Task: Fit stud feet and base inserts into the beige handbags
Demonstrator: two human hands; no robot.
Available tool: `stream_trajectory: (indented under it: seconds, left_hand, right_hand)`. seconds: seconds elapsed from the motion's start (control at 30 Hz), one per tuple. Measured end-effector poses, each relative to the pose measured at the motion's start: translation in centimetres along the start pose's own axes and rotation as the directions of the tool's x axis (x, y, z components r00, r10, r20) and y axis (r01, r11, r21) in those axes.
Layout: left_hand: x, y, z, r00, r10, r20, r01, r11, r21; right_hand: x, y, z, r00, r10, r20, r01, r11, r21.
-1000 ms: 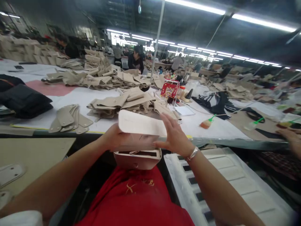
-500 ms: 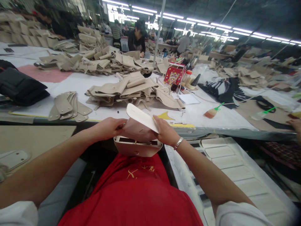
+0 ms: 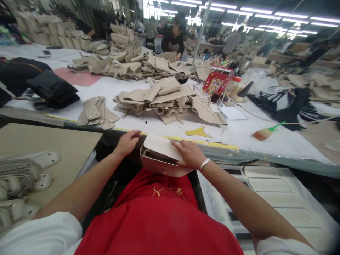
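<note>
Holding one pale bag [image 3: 165,165]: right grip [image 3: 191,154]. Left grip [image 3: 127,144] seemingly apart.

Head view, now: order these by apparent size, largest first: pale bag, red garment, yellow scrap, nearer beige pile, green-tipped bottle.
1. Red garment
2. Nearer beige pile
3. Pale bag
4. Yellow scrap and green-tipped bottle: too alike to rank.

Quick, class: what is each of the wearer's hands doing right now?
Left hand: loosely open, nothing visible in it.
Right hand: closed on the cream handbag, at the right end of its flap.
</note>
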State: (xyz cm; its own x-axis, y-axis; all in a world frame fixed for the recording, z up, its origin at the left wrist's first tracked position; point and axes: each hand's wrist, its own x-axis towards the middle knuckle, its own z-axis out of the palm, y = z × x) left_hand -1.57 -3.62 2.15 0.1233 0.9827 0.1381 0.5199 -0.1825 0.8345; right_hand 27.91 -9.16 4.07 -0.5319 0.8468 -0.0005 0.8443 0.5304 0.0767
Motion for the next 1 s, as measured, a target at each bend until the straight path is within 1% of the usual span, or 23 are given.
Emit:
stream_trajectory:
  seconds: [0.03, 0.07, 0.1, 0.17, 0.27, 0.33, 0.4, 0.47, 0.53, 0.57, 0.6, 0.63, 0.67, 0.7, 0.73, 0.77, 0.8, 0.83, 0.87, 0.9, 0.93, 0.97, 1.0]
  left_hand:
    - [-0.4, -0.6, 0.0, 0.997, -0.066, -0.043, 0.061, 0.992, -0.107]
    - [-0.9, -1.2, 0.2, 0.992, -0.112, -0.056, 0.099, 0.977, -0.190]
    - [-1.4, -1.6, 0.6, 0.988, -0.145, -0.051, 0.128, 0.961, -0.247]
    - [-2.5, -2.4, 1.8, 0.981, -0.195, -0.006, 0.185, 0.938, -0.291]
    - [-3.4, -3.1, 3.9, 0.972, -0.228, 0.056, 0.234, 0.943, -0.237]
    - [-3.6, -3.5, 4.9, 0.971, -0.228, 0.064, 0.236, 0.957, -0.168]
    - [-3.3, -3.6, 5.1, 0.969, -0.240, 0.063, 0.246, 0.962, -0.123]
    - [-2.9, -3.4, 4.9, 0.973, -0.222, 0.066, 0.224, 0.974, -0.018]
    - [-2.6, -2.6, 4.6, 0.993, -0.111, 0.039, 0.101, 0.972, 0.211]
    - [-2.6, -2.1, 4.5, 0.999, -0.013, 0.030, 0.002, 0.942, 0.335]
    - [-2.6, -1.4, 4.6, 0.994, 0.102, 0.044, -0.111, 0.897, 0.428]
    - [-2.7, -0.6, 4.9, 0.973, 0.213, 0.092, -0.231, 0.852, 0.470]
    - [-2.9, 0.1, 5.3, 0.937, 0.302, 0.174, -0.349, 0.813, 0.467]
    - [-3.2, 0.9, 5.8, 0.889, 0.359, 0.284, -0.453, 0.781, 0.431]
    - [-3.5, 1.5, 6.3, 0.832, 0.384, 0.401, -0.533, 0.754, 0.385]
    - [-3.8, 2.0, 6.8, 0.778, 0.379, 0.502, -0.583, 0.732, 0.351]
    - [-4.0, 2.3, 7.2, 0.739, 0.354, 0.574, -0.609, 0.715, 0.343]
    - [-4.2, 2.5, 7.4, 0.713, 0.323, 0.622, -0.623, 0.699, 0.351]
    - [-4.2, 2.6, 7.6, 0.696, 0.299, 0.652, -0.633, 0.684, 0.363]
    - [-4.2, 2.6, 7.6, 0.683, 0.286, 0.672, -0.645, 0.667, 0.372]
    - [-4.1, 2.5, 7.5, 0.673, 0.287, 0.682, -0.659, 0.651, 0.377]
    - [-3.9, 2.5, 7.5, 0.661, 0.296, 0.689, -0.678, 0.630, 0.380]
    - [-3.7, 2.4, 7.4, 0.644, 0.313, 0.698, -0.704, 0.600, 0.380]
  right_hand:
    - [0.5, -0.2, 0.2, 0.999, -0.051, 0.011, 0.051, 0.998, -0.021]
    - [0.9, -0.3, 0.3, 0.995, -0.100, 0.019, 0.101, 0.994, -0.040]
    - [1.2, -0.3, 0.5, 0.990, -0.142, 0.024, 0.143, 0.988, -0.055]
    - [1.4, -0.1, 0.9, 0.977, -0.210, 0.045, 0.213, 0.975, -0.070]
    - [1.2, 0.4, 1.4, 0.956, -0.280, 0.092, 0.286, 0.956, -0.065]
    - [1.2, 0.7, 1.5, 0.948, -0.296, 0.115, 0.305, 0.950, -0.065]
    - [1.5, 0.6, 1.6, 0.945, -0.295, 0.138, 0.307, 0.949, -0.072]
    - [1.9, 0.1, 1.5, 0.940, -0.294, 0.174, 0.310, 0.948, -0.073]
    - [2.4, -1.0, 1.3, 0.931, -0.292, 0.218, 0.313, 0.948, -0.065]
    - [2.6, -1.7, 1.1, 0.931, -0.277, 0.238, 0.300, 0.952, -0.062]
    - [2.8, -2.3, 1.0, 0.934, -0.251, 0.254, 0.274, 0.960, -0.059]
    - [3.0, -2.9, 0.8, 0.939, -0.220, 0.265, 0.241, 0.969, -0.053]
    - [3.3, -3.3, 0.5, 0.944, -0.184, 0.275, 0.202, 0.979, -0.040]
    - [3.5, -3.4, 0.3, 0.946, -0.152, 0.288, 0.163, 0.986, -0.016]
    - [3.7, -3.1, 0.0, 0.943, -0.131, 0.307, 0.129, 0.991, 0.026]
    - [3.9, -2.5, -0.3, 0.939, -0.112, 0.327, 0.087, 0.992, 0.090]
    - [4.0, -1.5, -0.6, 0.933, -0.087, 0.349, 0.024, 0.983, 0.181]
    - [3.9, -0.2, -0.9, 0.925, -0.043, 0.379, -0.077, 0.952, 0.296]
    - [3.6, 1.3, -1.0, 0.905, 0.026, 0.424, -0.221, 0.881, 0.418]
    - [3.1, 2.8, -1.1, 0.862, 0.102, 0.497, -0.392, 0.755, 0.526]
    - [2.5, 4.2, -1.0, 0.794, 0.154, 0.587, -0.555, 0.578, 0.599]
    - [1.7, 5.5, -0.7, 0.721, 0.158, 0.675, -0.675, 0.382, 0.631]
    - [0.9, 6.5, -0.4, 0.662, 0.124, 0.739, -0.745, 0.212, 0.632]
